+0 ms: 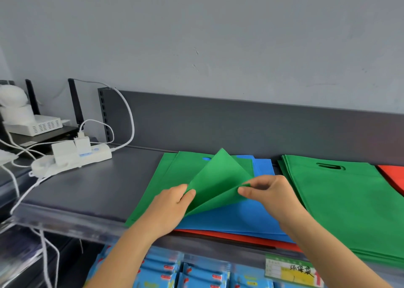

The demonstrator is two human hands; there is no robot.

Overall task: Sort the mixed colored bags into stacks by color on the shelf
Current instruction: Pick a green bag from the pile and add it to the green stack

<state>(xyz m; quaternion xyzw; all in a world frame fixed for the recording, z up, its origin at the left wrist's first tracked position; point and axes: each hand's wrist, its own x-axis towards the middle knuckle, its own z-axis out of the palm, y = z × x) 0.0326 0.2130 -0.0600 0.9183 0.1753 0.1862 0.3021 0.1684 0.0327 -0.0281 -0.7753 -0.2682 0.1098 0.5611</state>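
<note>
Head view: left grip [175, 200] and right grip [266, 191] pinch a green bag [218, 174], peeling it up; green stack [349, 200] started toward the shelf's [87, 189] right end; blue bag [240, 217], red bag [229, 236] beneath unsorted.

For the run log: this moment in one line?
step: sorting | left hand: pinches green bag | right hand: pinches same | under: blue bag

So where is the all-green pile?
Head view: the green pile lies on the shelf, right side, between the mixed pile and red bags.
</note>
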